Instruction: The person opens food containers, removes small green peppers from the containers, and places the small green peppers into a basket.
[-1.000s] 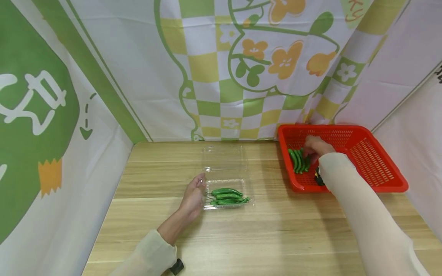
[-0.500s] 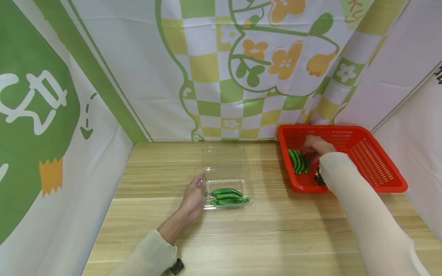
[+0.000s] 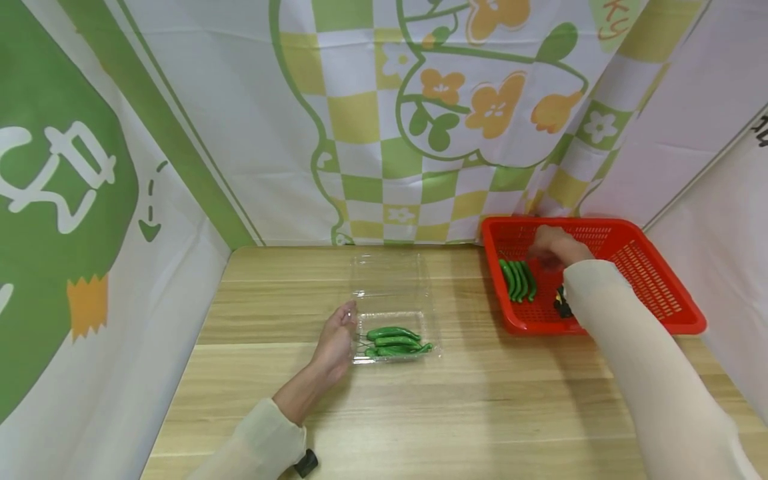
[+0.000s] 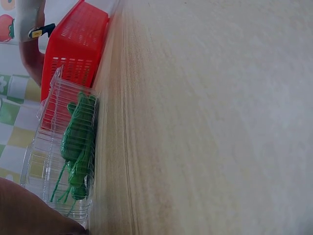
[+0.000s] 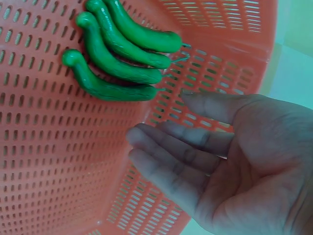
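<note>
We see the R hand (image 5: 259, 166) w/ fingers (image 5: 168, 178) open & slightly bent, thumb apart from the rest, nothing held. It's over the L part of the red basket (image 3: 648, 280), just beside 4 green peppers (image 5: 117, 67) lying side by side at the basket's L end. The L hand (image 3: 333, 343) touches the L edge of a clear box (image 3: 414, 319); we can't tell if it pinches it or just rests there. In the box's near half lie more peppers (image 3: 396, 342), approx. parallel, thin stems twd the L hand; they overlap, so no exact count. The lid (image 3: 390, 273) is folded back on the far side.

Box & basket both stand on a pale wood-grain table (image 3: 450, 420), basket to the R, a gap betw. them. Beyond the table we've got a hanging cloth (image 3: 360, 120) w/ green/yellow checks & orange flowers. The L wall (image 3: 60, 167) is white w/ a big green shape, white lettering, an orange patch & a dashed arrow; the R wall (image 3: 738, 220) is mostly white.
</note>
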The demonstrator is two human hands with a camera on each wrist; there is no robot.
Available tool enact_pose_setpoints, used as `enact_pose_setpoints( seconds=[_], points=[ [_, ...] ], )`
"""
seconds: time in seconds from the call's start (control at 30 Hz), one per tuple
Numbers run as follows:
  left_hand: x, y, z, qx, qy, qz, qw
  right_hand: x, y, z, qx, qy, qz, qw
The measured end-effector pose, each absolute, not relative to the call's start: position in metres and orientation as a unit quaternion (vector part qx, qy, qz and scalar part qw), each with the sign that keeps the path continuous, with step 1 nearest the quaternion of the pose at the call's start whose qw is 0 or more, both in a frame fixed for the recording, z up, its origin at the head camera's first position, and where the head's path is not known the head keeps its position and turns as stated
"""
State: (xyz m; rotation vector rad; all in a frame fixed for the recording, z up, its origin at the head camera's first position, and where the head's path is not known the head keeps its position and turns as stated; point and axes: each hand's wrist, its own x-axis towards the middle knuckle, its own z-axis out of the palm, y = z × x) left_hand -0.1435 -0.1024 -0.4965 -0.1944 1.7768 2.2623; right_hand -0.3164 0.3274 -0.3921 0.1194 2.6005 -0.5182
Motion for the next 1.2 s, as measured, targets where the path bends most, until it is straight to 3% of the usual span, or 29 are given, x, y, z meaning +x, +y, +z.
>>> enact_pose_setpoints(
  seconds=[0.53, 1.2],
  points=[
    [-0.146, -0.102, -0.498, -0.073, 0.621, 0.770, 0.128, -0.322, 0.327, -0.370, -0.008, 0.969, -0.127, 0.210],
    [-0.145, -0.102, -0.497, -0.078, 0.621, 0.770, 0.127, -0.304, 0.297, -0.348, -0.047, 0.990, -0.072, 0.111]
  ],
)
